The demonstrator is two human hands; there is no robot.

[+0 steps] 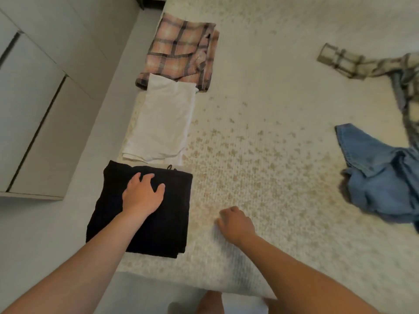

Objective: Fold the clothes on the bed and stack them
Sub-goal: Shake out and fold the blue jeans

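Your bare legs (209, 302) stood at the foot of the wide white bedspread speckled with tan flowers (260, 177), which filled most of the frame. Along its left edge lay three folded pieces in a row, not yet stacked: a pink-and-grey plaid shirt (179, 53) farthest off, a white cotton top (163, 123) overlapping its near edge, and nearest you a folded black knit garment (145, 225), square and thick. At the right edge a crumpled blue denim piece (381, 175) and a rumpled cream-and-grey checked shirt (353, 64) waited unfolded, well apart from the row. Your left hand (142, 196) rested flat on the black garment, fingers spread and pressing, gripping nothing. Your right hand (235, 220) lay on the bare spread just beside it, fingers curled under; whether they pinched any cloth could not be told. The black piece looked soft, light and limp, likely best lifted from beneath its two side edges so the fold holds.
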